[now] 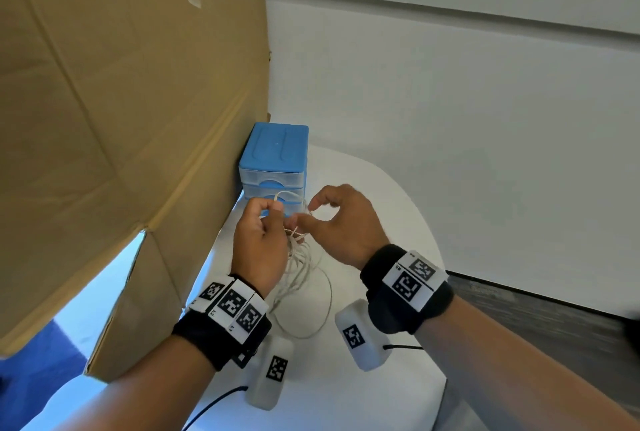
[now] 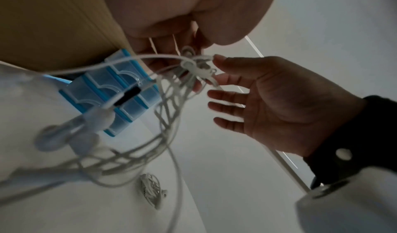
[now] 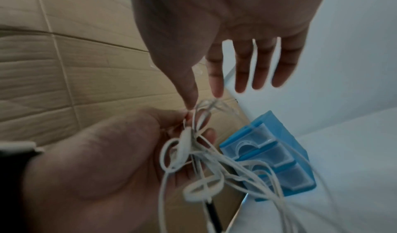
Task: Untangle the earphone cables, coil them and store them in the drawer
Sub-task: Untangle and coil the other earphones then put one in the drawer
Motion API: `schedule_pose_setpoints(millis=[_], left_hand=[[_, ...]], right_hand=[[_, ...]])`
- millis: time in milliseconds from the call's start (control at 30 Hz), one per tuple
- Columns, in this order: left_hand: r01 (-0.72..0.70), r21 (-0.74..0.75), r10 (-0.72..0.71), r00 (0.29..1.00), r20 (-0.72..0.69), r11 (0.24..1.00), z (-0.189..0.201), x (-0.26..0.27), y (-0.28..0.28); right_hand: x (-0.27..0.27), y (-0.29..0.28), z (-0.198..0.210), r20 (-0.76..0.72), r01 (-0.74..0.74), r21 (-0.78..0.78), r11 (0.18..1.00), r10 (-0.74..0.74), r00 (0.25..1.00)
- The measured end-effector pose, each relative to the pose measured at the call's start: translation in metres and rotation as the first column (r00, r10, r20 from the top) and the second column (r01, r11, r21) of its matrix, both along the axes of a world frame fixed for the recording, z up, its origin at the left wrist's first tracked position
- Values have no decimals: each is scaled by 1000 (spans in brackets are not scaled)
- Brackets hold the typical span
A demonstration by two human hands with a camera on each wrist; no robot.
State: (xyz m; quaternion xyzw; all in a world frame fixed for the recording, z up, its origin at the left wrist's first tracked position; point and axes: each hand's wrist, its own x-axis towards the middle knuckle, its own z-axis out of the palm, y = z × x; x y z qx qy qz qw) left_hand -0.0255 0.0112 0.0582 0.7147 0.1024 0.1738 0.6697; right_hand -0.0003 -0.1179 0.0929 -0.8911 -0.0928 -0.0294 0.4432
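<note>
White earphone cables (image 1: 300, 266) are bunched in a messy knot held up above the white table (image 1: 408, 219), right in front of the little blue drawer unit (image 1: 275, 167); the loose end hangs down from the hands and lies in a big loop on the tabletop.

Left hand (image 1: 259, 240) has its fingers curled round the tangle, so it's gripping the bundle near the top; the right wrist view shows the knot and the inline remote sitting in that palm, with strands spilling out below. Right hand (image 1: 341, 222) is pinching a strand at the knot between thumb and forefinger; its other three fingers (image 3: 261, 70) are straight and spread, holding nothing. The two hands are pretty much touching at the tangle.

From the left wrist view you can see the earbuds (image 2: 71, 133) dangling close to the lens, blurry; further down on the table there's a second, neatly coiled earphone set (image 2: 151, 190) lying on its own, well apart from the hands.

Drawer unit has three clear drawers with blue fronts, all pushed in as far as I can tell; it stands tight against a big cardboard box (image 1: 114, 112) on the left. Both wrists wear black straps with printed markers (image 1: 414, 280).
</note>
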Motion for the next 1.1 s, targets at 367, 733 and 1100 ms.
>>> schedule_pose_setpoints(millis=[367, 733, 1100], left_hand=[[106, -161, -107, 994, 1, 981, 7, -3, -3], [63, -69, -65, 998, -27, 996, 0, 3, 1], [98, -51, -101, 993, -63, 994, -4, 4, 0]], right_hand=[[7, 5, 2, -232, 63, 303, 951, 10, 973], [-3, 0, -2, -118, -114, 245, 963, 147, 982], [-6, 2, 2, -72, 5, 198, 980, 9, 997]])
